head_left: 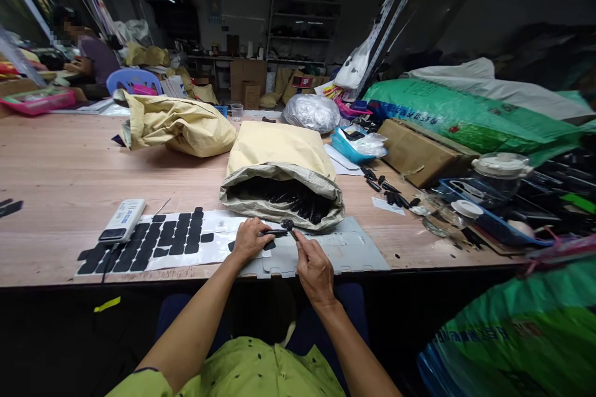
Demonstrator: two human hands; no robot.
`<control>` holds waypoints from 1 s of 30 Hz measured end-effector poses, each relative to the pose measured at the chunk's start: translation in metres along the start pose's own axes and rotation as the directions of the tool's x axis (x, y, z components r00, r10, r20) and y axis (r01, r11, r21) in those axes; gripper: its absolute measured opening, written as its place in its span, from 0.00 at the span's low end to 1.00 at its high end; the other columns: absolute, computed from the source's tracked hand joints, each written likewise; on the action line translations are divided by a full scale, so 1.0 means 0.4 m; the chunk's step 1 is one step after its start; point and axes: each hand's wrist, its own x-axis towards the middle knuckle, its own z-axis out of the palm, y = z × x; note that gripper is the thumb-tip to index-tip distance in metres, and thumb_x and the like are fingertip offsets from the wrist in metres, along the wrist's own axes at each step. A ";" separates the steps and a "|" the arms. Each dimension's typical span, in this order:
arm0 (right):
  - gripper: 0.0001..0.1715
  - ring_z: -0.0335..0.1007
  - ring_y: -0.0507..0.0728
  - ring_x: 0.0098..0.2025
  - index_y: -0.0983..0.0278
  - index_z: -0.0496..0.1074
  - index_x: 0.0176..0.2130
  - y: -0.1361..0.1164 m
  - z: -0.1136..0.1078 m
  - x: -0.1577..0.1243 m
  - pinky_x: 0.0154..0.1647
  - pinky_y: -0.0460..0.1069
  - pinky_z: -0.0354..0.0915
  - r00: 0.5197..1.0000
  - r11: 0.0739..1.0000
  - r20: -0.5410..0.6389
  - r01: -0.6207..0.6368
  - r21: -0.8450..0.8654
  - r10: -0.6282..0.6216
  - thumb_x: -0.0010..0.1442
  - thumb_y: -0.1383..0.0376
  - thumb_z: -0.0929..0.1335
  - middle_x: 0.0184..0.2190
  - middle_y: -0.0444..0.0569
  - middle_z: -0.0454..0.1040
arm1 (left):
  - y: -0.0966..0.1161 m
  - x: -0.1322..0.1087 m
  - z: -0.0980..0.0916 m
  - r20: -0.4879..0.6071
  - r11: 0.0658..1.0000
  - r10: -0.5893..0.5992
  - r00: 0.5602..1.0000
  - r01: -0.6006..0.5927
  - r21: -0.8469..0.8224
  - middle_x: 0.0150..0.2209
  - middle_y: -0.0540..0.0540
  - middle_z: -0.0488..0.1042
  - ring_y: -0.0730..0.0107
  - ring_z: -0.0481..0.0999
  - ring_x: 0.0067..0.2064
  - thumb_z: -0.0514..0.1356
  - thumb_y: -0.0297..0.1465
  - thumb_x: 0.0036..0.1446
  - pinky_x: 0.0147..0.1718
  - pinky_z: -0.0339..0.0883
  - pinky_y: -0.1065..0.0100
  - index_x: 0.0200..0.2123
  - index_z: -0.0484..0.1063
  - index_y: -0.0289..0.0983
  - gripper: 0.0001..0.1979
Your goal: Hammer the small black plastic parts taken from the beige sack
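Observation:
My left hand is closed on a thin black rod-like part at the front of the table. My right hand pinches a small black part with a rounded head, its tip meeting the rod-like part; whether the two are joined I cannot tell. Just beyond both hands lies a paper sack, its mouth facing me, with many black parts inside. Under the hands is a grey flat sheet. Left of them, white backing paper carries rows of black rounded pads.
A white device with a cable stands on the pads' left side. Another sack lies behind. To the right are loose black parts, a cardboard box, a blue tray and green bags. A person sits far left.

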 end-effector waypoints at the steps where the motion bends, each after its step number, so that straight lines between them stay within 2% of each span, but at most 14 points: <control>1: 0.23 0.74 0.54 0.40 0.58 0.71 0.57 0.001 0.001 0.000 0.42 0.47 0.68 1.000 1.000 -0.012 0.008 -0.003 -0.008 0.69 0.62 0.58 0.38 0.50 0.76 | -0.001 0.000 0.001 0.002 1.000 -0.001 1.000 0.001 0.001 0.34 0.49 0.72 0.65 0.69 0.41 0.65 0.37 0.56 0.42 0.58 0.64 0.40 0.81 0.44 0.09; 5: 0.23 0.73 0.53 0.38 0.57 0.71 0.57 0.011 0.009 0.001 0.40 0.46 0.67 0.999 0.998 0.032 0.045 -0.045 -0.044 0.69 0.63 0.58 0.36 0.49 0.76 | -0.003 0.000 0.003 0.001 1.000 -0.002 1.000 0.002 0.007 0.36 0.48 0.73 0.64 0.69 0.41 0.64 0.38 0.57 0.43 0.59 0.63 0.41 0.81 0.45 0.10; 9: 0.22 0.74 0.53 0.37 0.56 0.72 0.56 0.023 0.017 0.002 0.37 0.45 0.67 0.995 0.995 0.095 0.032 -0.092 -0.023 0.69 0.63 0.58 0.35 0.48 0.76 | -0.004 -0.001 0.006 -0.009 1.000 0.012 1.000 -0.011 0.008 0.36 0.48 0.74 0.64 0.69 0.41 0.64 0.37 0.57 0.43 0.59 0.63 0.42 0.81 0.44 0.10; 14: 0.22 0.74 0.55 0.41 0.57 0.71 0.57 0.013 0.020 0.011 0.43 0.47 0.68 0.998 0.999 0.061 0.032 -0.011 -0.031 0.70 0.62 0.58 0.39 0.50 0.76 | -0.002 -0.001 0.005 -0.004 1.000 0.007 1.000 -0.007 0.014 0.36 0.48 0.73 0.64 0.69 0.41 0.64 0.38 0.57 0.42 0.59 0.63 0.42 0.81 0.45 0.10; 20: 0.22 0.74 0.54 0.39 0.56 0.72 0.56 0.008 0.040 0.009 0.41 0.46 0.68 0.984 0.996 0.164 0.083 -0.038 -0.075 0.69 0.64 0.58 0.37 0.48 0.76 | 0.003 -0.001 0.001 0.013 1.000 -0.007 1.000 0.007 0.010 0.34 0.49 0.72 0.64 0.68 0.40 0.65 0.36 0.56 0.40 0.58 0.64 0.37 0.81 0.45 0.06; 26: 0.20 0.73 0.55 0.43 0.56 0.74 0.54 0.054 0.039 0.055 0.42 0.47 0.66 0.999 0.994 0.043 0.015 -0.105 -0.010 0.68 0.62 0.60 0.43 0.47 0.77 | 0.007 -0.003 -0.004 0.005 1.000 -0.023 1.000 0.023 -0.009 0.34 0.48 0.72 0.63 0.69 0.41 0.65 0.36 0.55 0.41 0.58 0.63 0.41 0.81 0.44 0.10; 30: 0.18 0.70 0.55 0.39 0.58 0.76 0.50 0.103 0.048 0.076 0.39 0.48 0.63 0.998 0.965 0.024 0.062 -0.253 -0.058 0.67 0.64 0.61 0.38 0.48 0.76 | 0.005 -0.007 -0.007 0.011 1.000 -0.016 1.000 0.016 -0.023 0.34 0.49 0.73 0.64 0.69 0.41 0.65 0.36 0.54 0.41 0.58 0.64 0.40 0.81 0.44 0.10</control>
